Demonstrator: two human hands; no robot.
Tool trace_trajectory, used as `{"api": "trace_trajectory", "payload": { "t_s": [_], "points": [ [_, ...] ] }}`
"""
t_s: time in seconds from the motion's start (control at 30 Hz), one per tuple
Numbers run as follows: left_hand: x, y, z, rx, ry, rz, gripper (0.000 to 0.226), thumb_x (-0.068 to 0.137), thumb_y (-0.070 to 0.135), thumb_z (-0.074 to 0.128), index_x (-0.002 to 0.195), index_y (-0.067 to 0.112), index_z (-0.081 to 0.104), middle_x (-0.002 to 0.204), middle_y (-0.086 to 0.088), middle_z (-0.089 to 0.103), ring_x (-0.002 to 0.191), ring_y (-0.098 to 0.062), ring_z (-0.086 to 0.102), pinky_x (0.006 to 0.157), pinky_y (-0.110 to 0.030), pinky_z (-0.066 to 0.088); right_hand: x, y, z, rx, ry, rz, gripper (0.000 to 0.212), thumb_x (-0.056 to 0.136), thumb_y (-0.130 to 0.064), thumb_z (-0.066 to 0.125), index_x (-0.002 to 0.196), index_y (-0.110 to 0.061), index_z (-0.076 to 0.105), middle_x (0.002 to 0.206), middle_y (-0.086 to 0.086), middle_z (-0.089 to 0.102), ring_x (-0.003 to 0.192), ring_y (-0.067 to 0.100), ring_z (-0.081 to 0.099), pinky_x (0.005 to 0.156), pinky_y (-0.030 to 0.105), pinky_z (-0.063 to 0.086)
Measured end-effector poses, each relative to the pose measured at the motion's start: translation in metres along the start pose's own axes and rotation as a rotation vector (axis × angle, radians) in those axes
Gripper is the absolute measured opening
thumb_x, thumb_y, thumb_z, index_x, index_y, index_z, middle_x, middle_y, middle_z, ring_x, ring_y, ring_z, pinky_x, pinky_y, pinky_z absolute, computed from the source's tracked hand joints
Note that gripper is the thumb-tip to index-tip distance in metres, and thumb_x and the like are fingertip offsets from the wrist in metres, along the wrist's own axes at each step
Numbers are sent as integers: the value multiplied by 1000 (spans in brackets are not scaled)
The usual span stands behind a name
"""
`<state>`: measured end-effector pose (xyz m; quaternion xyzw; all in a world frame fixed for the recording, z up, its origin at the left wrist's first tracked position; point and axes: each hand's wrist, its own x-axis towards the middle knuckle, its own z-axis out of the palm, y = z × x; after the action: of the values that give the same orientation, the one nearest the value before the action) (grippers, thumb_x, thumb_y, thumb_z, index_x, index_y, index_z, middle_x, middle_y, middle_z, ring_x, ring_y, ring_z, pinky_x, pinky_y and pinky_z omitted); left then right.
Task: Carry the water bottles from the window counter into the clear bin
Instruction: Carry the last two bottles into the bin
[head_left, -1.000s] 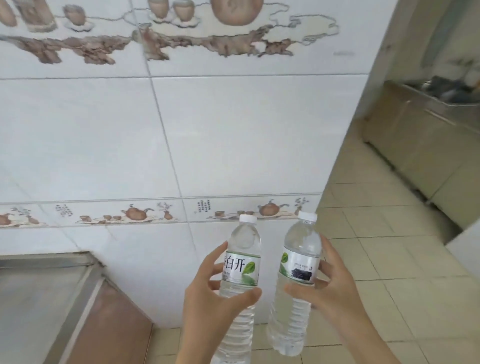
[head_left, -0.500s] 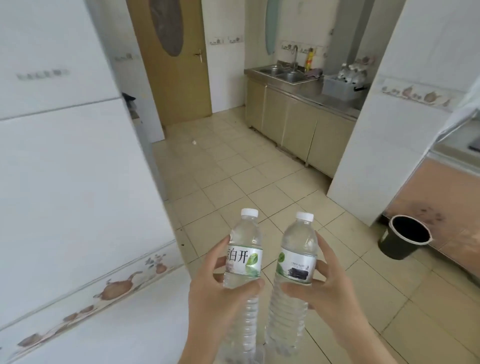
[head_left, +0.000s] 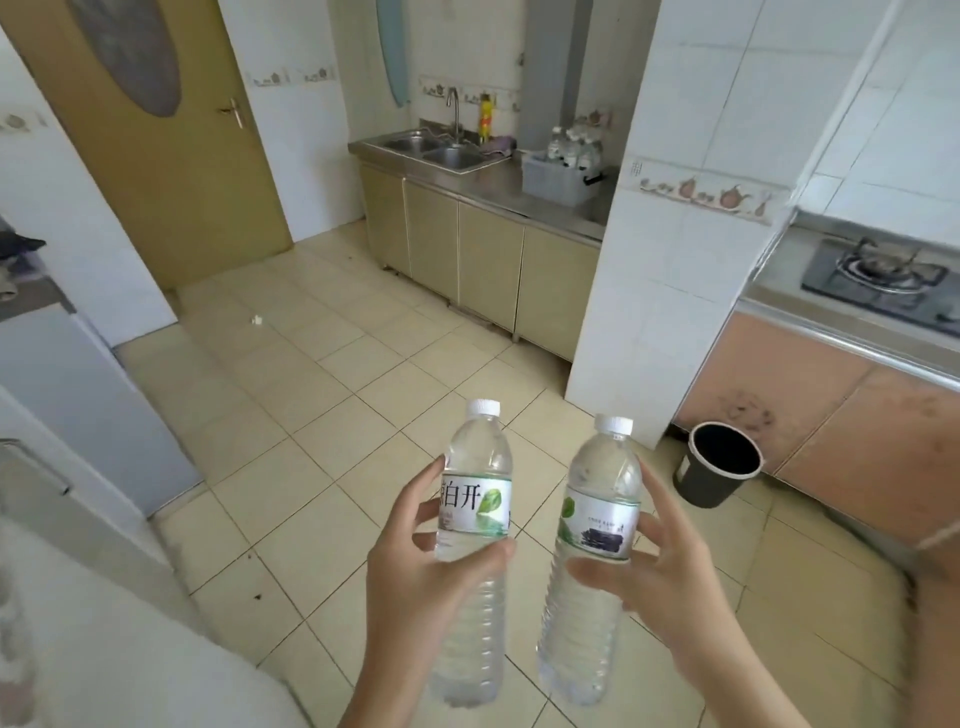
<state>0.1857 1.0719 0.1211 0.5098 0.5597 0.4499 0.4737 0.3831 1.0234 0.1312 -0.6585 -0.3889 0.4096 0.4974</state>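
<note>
My left hand (head_left: 423, 587) grips a clear water bottle (head_left: 475, 525) with a white cap and a green leaf label, held upright. Beside it, my right hand (head_left: 660, 577) grips a second water bottle (head_left: 597, 530) with a dark label, tilted slightly right. Both bottles hang over the tiled floor in front of me. Far across the room, the clear bin (head_left: 558, 179) sits on the steel counter beside the sink, with several bottles standing in it.
A white tiled pillar (head_left: 670, 249) stands right of centre, with a black bucket (head_left: 719, 462) at its foot. A gas stove (head_left: 878, 278) sits on the right counter. A sink (head_left: 441, 150), beige cabinets and a wooden door (head_left: 171, 156) lie ahead. A white appliance (head_left: 78, 395) stands left.
The view has swung from a tiled wall round to the kitchen floor and sink counter. Both hands keep gripping their bottles, now held slightly farther apart.
</note>
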Motion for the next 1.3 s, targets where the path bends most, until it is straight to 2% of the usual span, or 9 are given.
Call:
{"api": "trace_trajectory", "payload": {
  "t_s": [0.1,0.2,0.4,0.5,0.7,0.8,0.93,1.2,1.3],
  "points": [
    [38,2,21,0,-26,5,85,46,29,93,115,62,56,102,18,72,83,-1,71,76,-29,56,41,-3,-7,13,22,12,111,54,-4,90,136,-55,35,102,-9,72,77,14,73,66,36,54],
    [82,3,45,14,-41,9,86,50,26,95,118,61,56,102,18,72,85,0,70,76,-28,56,91,-5,-15,23,32,22,110,53,-3,90,134,-55,36,103,-8,72,76,14,73,66,39,55],
    [180,24,109,-6,4,13,86,51,23,95,119,58,56,102,15,72,83,-1,71,71,-26,54,211,-22,-33,20,-25,-21,107,56,2,87,134,-52,38,104,-5,70,75,15,73,64,35,55],
    [227,40,141,-16,44,9,87,48,28,93,119,59,55,102,16,72,81,0,70,68,-22,51,272,-35,-46,-3,-74,-36,107,56,0,88,133,-55,38,102,-8,70,76,15,73,69,40,57],
    [312,57,186,-2,91,-5,87,44,36,89,119,62,54,103,16,72,86,-4,71,79,-30,56,376,-56,-61,-23,-126,-39,106,56,-1,88,131,-59,38,100,-9,69,75,14,73,66,38,56],
    [356,62,203,-8,108,-10,87,44,36,90,119,62,54,103,18,72,85,-1,70,77,-28,54,424,-64,-63,-17,-140,-37,105,56,1,87,127,-60,39,100,-8,69,74,14,73,62,36,55],
    [426,67,223,-19,96,-13,88,45,31,91,121,59,55,102,17,72,82,1,70,72,-24,52,495,-73,-57,-9,-154,-37,104,57,2,87,127,-58,40,102,-6,69,75,16,73,65,41,58],
    [587,72,252,-2,74,-20,89,43,36,90,120,62,54,103,17,71,83,4,68,78,-30,57,649,-89,-24,-25,-128,-58,100,56,5,86,111,-65,43,100,-8,70,79,15,72,54,22,53],
    [646,81,258,2,51,-16,87,45,33,91,117,64,54,103,18,71,82,5,67,74,-27,54,702,-102,-11,-38,-107,-72,100,55,5,86,107,-70,44,95,-9,70,82,19,71,59,28,56]
  ]
}}
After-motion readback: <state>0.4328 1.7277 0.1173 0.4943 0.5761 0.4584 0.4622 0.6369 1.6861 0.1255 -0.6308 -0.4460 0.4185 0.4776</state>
